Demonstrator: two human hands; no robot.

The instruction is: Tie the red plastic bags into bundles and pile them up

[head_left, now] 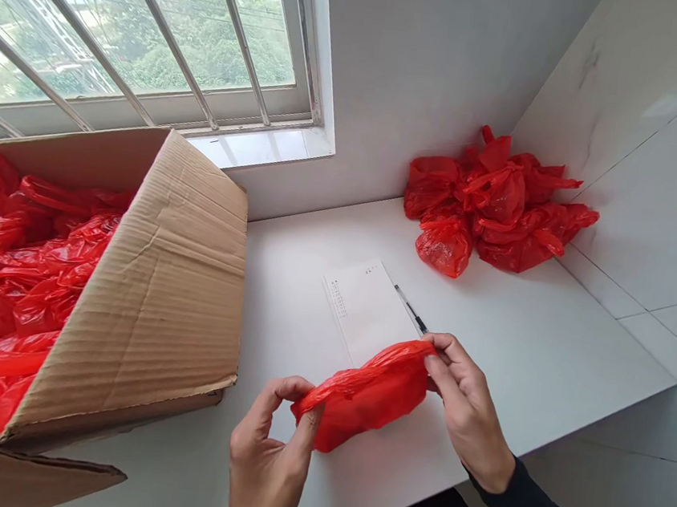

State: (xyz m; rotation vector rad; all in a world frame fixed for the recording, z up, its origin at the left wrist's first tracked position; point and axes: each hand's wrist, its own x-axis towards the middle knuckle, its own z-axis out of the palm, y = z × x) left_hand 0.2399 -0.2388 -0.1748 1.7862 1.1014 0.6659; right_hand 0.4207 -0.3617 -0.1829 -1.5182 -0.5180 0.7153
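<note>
head: red bag (369, 394) between both hands' grip

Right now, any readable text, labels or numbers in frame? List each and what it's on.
None readable.
White sheet on the table: a column of small print along its left edge and a short mark near the top, both too small to read.
Cardboard box, red bags, pen: no print visible.

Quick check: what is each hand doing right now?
Left hand: closed, pinching the near end of the red plastic bag.
Right hand: closed, pinching the bag's far end.
</note>
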